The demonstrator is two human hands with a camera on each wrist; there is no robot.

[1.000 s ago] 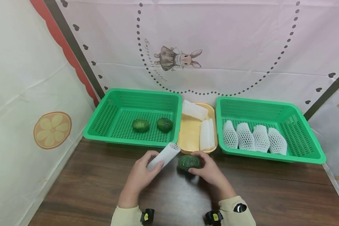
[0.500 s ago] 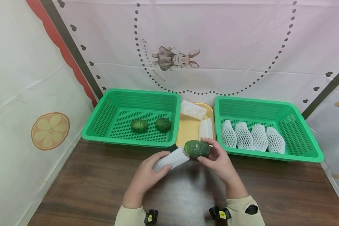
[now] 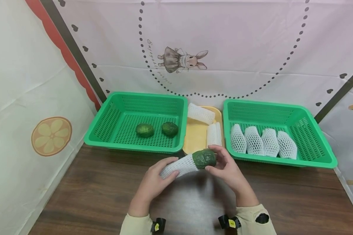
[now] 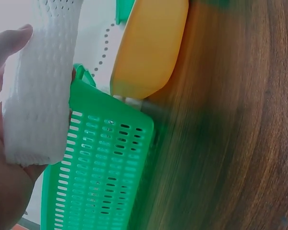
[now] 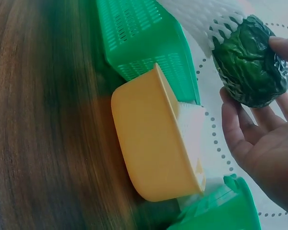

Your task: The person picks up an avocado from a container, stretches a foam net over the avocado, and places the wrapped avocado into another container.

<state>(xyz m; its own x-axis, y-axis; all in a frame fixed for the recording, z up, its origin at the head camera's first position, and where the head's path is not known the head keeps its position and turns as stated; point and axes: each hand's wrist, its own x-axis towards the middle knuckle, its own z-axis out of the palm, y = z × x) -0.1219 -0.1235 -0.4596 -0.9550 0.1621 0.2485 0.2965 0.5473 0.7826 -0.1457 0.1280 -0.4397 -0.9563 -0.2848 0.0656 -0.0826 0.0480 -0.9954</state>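
My left hand (image 3: 154, 181) grips a white foam net sleeve (image 3: 179, 167), its thumb across the near side. In my right hand (image 3: 229, 171) is a dark green oval fruit (image 3: 205, 159) with a glossy, wrinkled surface, held between thumb and fingers at its right end. The fruit's left end sits inside the sleeve's mouth, and most of the fruit still shows. In the right wrist view the net's edge lies around the end of the fruit (image 5: 249, 62). The left wrist view shows the sleeve (image 4: 43, 96) lying along the palm. Both things are above the table.
A green basket (image 3: 135, 147) at the left holds two similar fruits (image 3: 144, 130). Between the baskets, a yellow tray (image 3: 194, 138) carries flat foam sleeves (image 3: 201, 113). The right green basket (image 3: 314, 160) contains several net-wrapped pieces (image 3: 255, 141). A patterned cloth stands behind.
My right hand has lifted the fruit from near the table to the sleeve. My left hand has turned the sleeve toward it, and the fruit's end has entered the opening.
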